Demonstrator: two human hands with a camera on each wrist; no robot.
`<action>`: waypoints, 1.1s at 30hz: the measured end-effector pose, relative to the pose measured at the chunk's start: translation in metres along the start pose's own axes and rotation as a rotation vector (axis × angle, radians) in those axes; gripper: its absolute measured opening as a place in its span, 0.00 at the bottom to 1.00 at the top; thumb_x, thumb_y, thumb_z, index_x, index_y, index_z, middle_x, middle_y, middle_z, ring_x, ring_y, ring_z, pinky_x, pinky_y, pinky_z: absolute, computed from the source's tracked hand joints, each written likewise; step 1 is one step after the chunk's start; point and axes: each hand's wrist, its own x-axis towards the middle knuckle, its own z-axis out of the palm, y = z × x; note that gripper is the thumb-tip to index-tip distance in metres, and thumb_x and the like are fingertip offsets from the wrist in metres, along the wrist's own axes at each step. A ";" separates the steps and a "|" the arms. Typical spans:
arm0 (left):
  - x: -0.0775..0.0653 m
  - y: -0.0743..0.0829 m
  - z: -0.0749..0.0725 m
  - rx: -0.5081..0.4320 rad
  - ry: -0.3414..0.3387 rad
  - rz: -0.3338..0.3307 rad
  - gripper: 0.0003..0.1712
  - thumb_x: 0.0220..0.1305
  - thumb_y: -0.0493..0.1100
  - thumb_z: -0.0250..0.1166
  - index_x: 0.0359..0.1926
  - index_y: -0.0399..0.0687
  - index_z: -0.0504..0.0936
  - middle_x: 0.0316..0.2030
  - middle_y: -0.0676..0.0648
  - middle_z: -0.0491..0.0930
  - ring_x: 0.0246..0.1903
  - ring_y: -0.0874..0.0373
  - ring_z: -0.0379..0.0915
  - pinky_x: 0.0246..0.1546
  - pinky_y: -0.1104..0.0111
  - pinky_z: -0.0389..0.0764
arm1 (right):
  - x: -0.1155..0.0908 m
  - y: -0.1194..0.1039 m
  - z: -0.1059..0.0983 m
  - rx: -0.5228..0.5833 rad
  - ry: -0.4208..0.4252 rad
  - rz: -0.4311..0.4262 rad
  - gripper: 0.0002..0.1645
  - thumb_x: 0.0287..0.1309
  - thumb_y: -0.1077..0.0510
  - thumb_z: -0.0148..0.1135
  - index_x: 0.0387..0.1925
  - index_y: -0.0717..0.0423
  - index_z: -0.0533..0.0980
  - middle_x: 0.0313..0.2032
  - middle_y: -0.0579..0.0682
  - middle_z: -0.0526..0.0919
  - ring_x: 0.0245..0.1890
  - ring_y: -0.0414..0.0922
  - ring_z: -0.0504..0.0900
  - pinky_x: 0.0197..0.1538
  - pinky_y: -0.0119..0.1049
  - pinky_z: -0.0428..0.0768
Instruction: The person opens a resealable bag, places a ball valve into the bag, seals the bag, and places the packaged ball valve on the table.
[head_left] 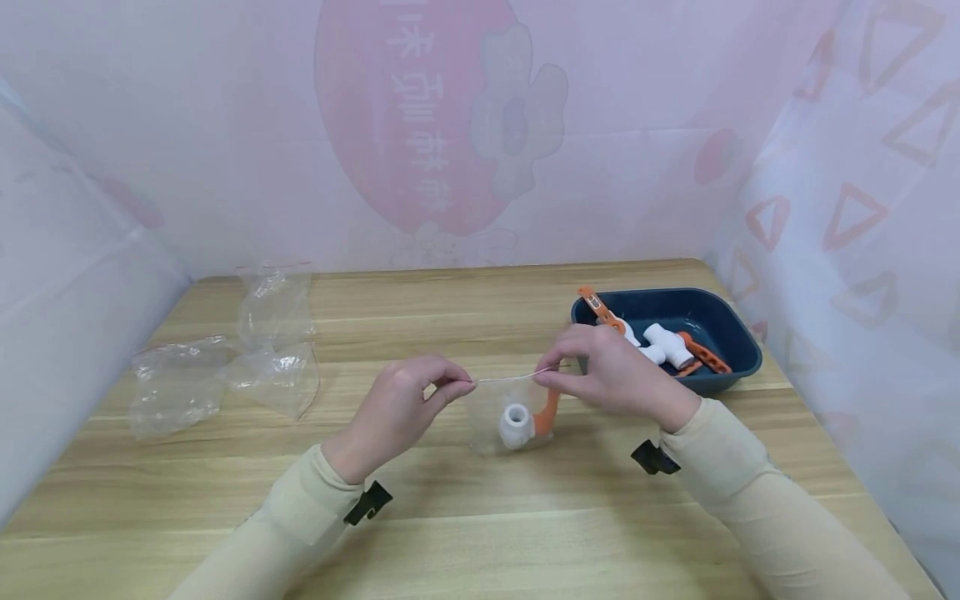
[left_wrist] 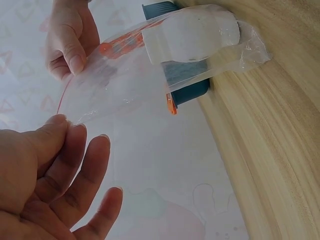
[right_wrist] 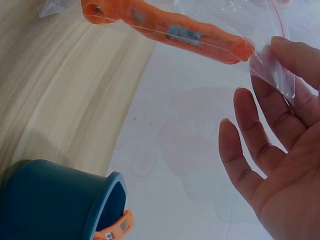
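A clear zip-lock bag (head_left: pixel 486 417) with a red seal line hangs upright between both hands at the middle of the table. Inside it lies a white plastic ball valve (head_left: pixel 516 427) with an orange lever handle (right_wrist: pixel 185 35). My left hand (head_left: pixel 397 408) pinches one top corner of the bag between thumb and index finger, the other fingers loosely bent. At the opposite corner my right hand (head_left: pixel 611 375) pinches the seal edge with thumb and index finger. The left wrist view shows the valve's white body (left_wrist: pixel 192 37) through the plastic.
To the right stands a dark blue bin (head_left: pixel 738 346) holding several white valves (head_left: pixel 667 343) with orange handles. On the left of the wooden table (head_left: pixel 450 533) lie 3 clear bags (head_left: pixel 180 387). Printed fabric walls (head_left: pixel 225 150) enclose the back and sides.
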 end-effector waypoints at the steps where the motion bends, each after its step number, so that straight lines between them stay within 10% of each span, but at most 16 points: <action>1: 0.000 0.000 0.000 0.001 0.001 -0.001 0.03 0.63 0.39 0.70 0.33 0.44 0.87 0.30 0.55 0.84 0.30 0.65 0.78 0.31 0.70 0.79 | -0.001 0.001 0.000 -0.002 0.003 -0.001 0.04 0.59 0.53 0.72 0.33 0.48 0.87 0.33 0.36 0.83 0.36 0.41 0.79 0.39 0.36 0.77; 33: 0.002 0.000 0.000 0.027 0.009 -0.001 0.03 0.57 0.35 0.73 0.33 0.45 0.87 0.30 0.53 0.85 0.31 0.64 0.80 0.32 0.67 0.82 | -0.011 0.016 -0.011 -0.006 0.046 -0.037 0.03 0.56 0.56 0.74 0.33 0.43 0.86 0.32 0.34 0.82 0.34 0.34 0.79 0.40 0.35 0.79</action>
